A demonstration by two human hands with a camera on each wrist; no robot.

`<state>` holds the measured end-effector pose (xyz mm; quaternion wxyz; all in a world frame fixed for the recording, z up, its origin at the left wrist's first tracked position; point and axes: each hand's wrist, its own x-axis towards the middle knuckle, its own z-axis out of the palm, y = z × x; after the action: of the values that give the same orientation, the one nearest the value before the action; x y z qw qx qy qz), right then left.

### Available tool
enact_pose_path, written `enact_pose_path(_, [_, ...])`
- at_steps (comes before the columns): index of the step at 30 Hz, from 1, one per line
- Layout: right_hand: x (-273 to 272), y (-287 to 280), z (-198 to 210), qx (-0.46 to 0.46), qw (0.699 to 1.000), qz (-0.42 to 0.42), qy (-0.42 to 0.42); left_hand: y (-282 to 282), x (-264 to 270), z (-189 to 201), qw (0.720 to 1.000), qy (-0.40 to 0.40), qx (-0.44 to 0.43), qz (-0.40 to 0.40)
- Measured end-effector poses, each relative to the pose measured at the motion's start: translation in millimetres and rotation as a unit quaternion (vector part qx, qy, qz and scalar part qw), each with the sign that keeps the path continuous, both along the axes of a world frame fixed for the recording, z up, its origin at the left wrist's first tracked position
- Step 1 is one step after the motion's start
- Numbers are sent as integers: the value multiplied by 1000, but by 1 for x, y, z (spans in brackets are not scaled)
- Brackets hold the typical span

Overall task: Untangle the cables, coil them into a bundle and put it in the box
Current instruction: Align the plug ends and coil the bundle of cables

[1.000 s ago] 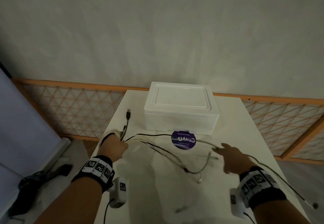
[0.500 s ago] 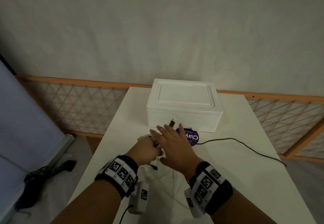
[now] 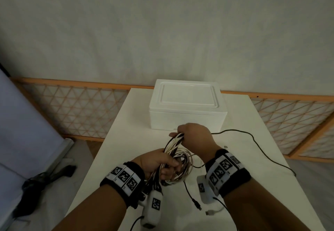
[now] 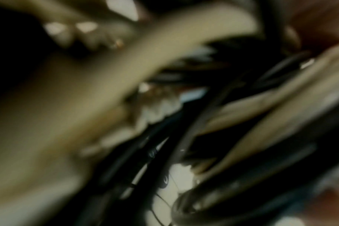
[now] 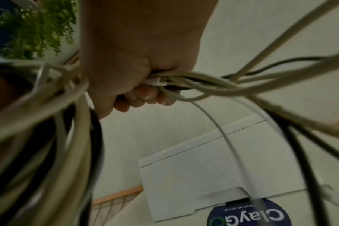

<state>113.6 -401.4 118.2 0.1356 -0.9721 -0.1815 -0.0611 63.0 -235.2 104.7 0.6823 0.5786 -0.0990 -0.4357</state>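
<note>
white table (image 3: 235,158) fills lower centre | lidded white foam box (image 3: 187,104) at centre, lid on | coil of white and black cables (image 3: 178,155) held above table, below box | right hand (image 3: 196,136) fisted round coil's upper end | left hand (image 3: 157,162) gripping its lower end | black cable tail (image 3: 253,140) trailing right | purple round sticker (image 5: 250,214) at box front, lower right of right wrist view

One white box (image 3: 188,111); one cable bundle (image 3: 178,160); two hands; one table (image 3: 253,158)
</note>
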Motion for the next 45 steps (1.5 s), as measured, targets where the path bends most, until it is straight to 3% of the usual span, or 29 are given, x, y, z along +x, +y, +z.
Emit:
enact_pose_path(5, [-6,3,-3,93,992,29,79,1,-1,-3,998,-9,-58,30])
enact_pose_path(8, [-8,-12,-8,296,934,59,193,6,-1,-10,996,-7,-60,72])
enact_pose_path(10, [-7,-19,-10,364,897,75,241,7,-2,-11,993,2,-69,96])
enact_pose_path(12, [-8,-21,-12,335,920,75,191,8,-1,-12,990,4,-70,124])
enact_pose_path(14, [-12,-19,-11,234,971,37,24,7,0,-12,985,2,-59,160])
enact_pose_path(15, [-15,-19,-7,172,983,16,-58,7,2,-13,982,5,-51,183])
enact_pose_path(17, [-23,-18,3,93,988,28,-121,6,5,-15,974,12,-33,222])
enact_pose_path(21, [-35,-11,17,68,994,86,-4,4,10,-15,963,30,-32,265])
enact_pose_path(24, [-37,2,5,63,997,22,50,2,11,-14,964,35,-63,256])
enact_pose_path(26, [-37,8,-9,129,990,-9,58,1,11,-13,966,42,-96,236])
enact_pose_path(33, [-35,21,-17,377,917,-69,107,-1,8,-9,971,63,-162,165])
enact_pose_path(38, [-42,29,4,535,810,-60,232,-4,6,-3,961,60,-262,63])
enact_pose_path(40, [-43,29,9,571,787,-40,230,-5,6,-2,961,46,-273,19])
enact_pose_path(43, [-43,34,6,599,777,-58,182,-8,5,1,963,40,-268,2])
enact_pose_path(45, [-43,36,4,643,736,-107,182,-10,4,1,967,38,-250,16])
